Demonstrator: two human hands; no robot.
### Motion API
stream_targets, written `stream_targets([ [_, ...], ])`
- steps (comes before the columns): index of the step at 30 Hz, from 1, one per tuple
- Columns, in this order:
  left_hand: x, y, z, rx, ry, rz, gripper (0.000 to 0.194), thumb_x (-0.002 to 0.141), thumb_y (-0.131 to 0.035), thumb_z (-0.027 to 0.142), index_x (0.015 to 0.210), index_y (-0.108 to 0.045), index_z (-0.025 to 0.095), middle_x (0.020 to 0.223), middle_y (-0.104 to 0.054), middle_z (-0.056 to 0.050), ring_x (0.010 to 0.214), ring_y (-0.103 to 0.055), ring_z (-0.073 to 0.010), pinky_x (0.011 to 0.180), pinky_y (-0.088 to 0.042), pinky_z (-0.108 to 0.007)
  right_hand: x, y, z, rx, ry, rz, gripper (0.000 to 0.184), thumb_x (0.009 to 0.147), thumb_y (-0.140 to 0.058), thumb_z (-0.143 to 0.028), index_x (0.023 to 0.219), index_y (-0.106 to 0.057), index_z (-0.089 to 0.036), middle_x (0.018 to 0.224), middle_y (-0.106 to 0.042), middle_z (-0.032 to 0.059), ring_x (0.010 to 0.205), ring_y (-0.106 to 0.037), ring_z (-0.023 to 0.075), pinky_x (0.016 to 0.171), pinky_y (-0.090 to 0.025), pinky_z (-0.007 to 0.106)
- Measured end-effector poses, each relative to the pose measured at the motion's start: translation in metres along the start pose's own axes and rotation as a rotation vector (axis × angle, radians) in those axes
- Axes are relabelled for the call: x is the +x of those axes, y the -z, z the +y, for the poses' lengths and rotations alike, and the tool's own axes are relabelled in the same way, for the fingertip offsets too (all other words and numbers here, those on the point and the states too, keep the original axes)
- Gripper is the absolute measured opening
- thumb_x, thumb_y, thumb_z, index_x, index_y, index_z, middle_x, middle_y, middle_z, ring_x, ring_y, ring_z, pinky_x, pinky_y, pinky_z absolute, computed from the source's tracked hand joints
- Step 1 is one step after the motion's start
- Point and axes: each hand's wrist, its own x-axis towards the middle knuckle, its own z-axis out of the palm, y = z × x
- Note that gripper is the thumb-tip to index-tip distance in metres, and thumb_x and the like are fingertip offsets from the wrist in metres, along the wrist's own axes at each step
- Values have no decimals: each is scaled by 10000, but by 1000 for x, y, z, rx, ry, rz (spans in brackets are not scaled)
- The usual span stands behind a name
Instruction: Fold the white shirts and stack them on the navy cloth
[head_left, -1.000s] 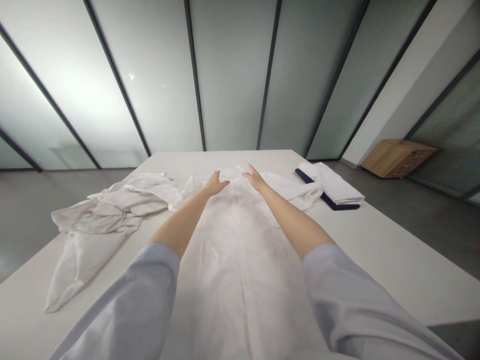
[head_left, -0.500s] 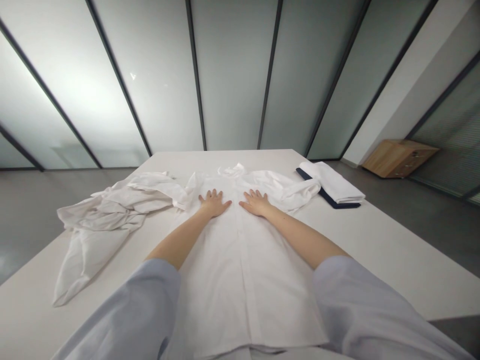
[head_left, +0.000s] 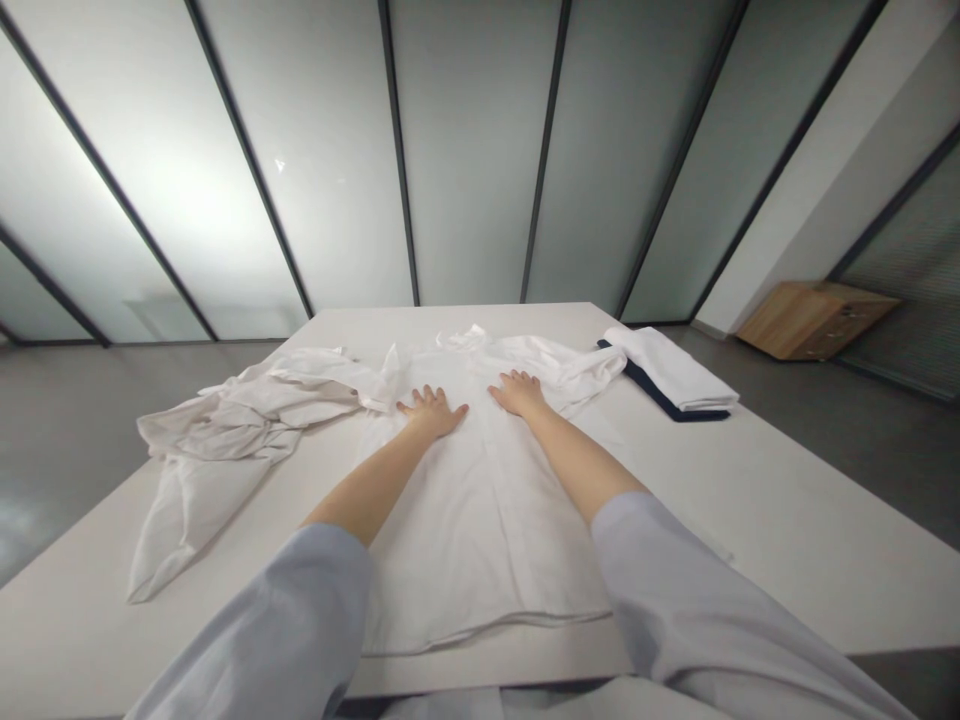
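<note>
A white shirt (head_left: 480, 520) lies spread flat on the white table (head_left: 787, 520), its hem toward me and its collar at the far end. My left hand (head_left: 433, 410) rests palm down on the shirt's upper part, fingers spread. My right hand (head_left: 517, 392) lies flat beside it, also with fingers apart, close to the shirt's right shoulder. Neither hand holds anything. Both forearms stretch over the shirt's body.
A crumpled white garment (head_left: 225, 430) lies on the table to the left. At the far right stands a folded stack, white cloth (head_left: 671, 370) over a dark one. A wooden cabinet (head_left: 814, 318) stands on the floor at right. Glass wall panels rise behind.
My hands came down from hovering over the collar and now press flat on the shirt. The shirt lies farther from me, its hem now fully on the table.
</note>
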Motion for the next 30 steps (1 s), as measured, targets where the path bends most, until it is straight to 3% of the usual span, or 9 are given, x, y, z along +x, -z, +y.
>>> stream_targets([
  [4,8,2,-15,6,-67,5,896,818,-200,765,1529,-232,222,1607,-124,-137,1446,-107,-419,1063,-154,-705,-3,3,7,1,72,4,539,941,-375,-521,1341,-506,-185,1445,-437,163,1330,-387,299,1055,-286,438],
  [9,20,12,-31,10,-146,-6,806,858,-229,709,1506,-279,233,1601,-169,-128,1443,-144,-393,1064,-259,-630,-21,13,29,-58,160,97,407,937,-429,-409,1222,-599,-174,1369,-508,153,1246,-461,290,1026,-311,387],
  [15,12,14,-30,44,-182,221,572,883,-357,577,1256,-545,186,1332,-532,-156,1238,-473,-314,1001,-395,-443,-42,20,48,-77,1,160,361,930,-415,-377,1105,-650,-166,1182,-615,161,1146,-517,299,960,-351,395],
  [17,9,13,-27,46,-184,254,458,898,-369,476,1186,-574,184,1244,-582,-141,1166,-524,-284,946,-431,-392,-43,21,49,-55,-57,109,412,923,-415,-446,1100,-652,-159,1150,-628,166,1118,-539,304,935,-367,401],
  [21,8,11,-22,33,-157,242,401,895,-375,414,1150,-576,177,1199,-600,-137,1131,-538,-287,897,-446,-400,-41,19,45,-58,-125,60,610,843,-479,-609,1192,-621,-129,1250,-571,197,1166,-502,351,938,-375,447],
  [26,6,11,-23,3,-140,253,363,899,-399,392,1126,-582,176,1195,-603,-129,1142,-531,-274,902,-426,-378,-39,17,49,-35,-63,66,350,868,-487,-348,1074,-699,-160,1190,-627,163,1118,-545,301,874,-423,359],
  [30,0,10,-22,15,-173,284,358,908,-407,362,1134,-595,158,1196,-603,-150,1141,-532,-285,931,-399,-404,-30,21,53,157,-149,117,285,865,-464,-248,962,-719,-168,1040,-691,142,995,-613,268,807,-442,314],
])
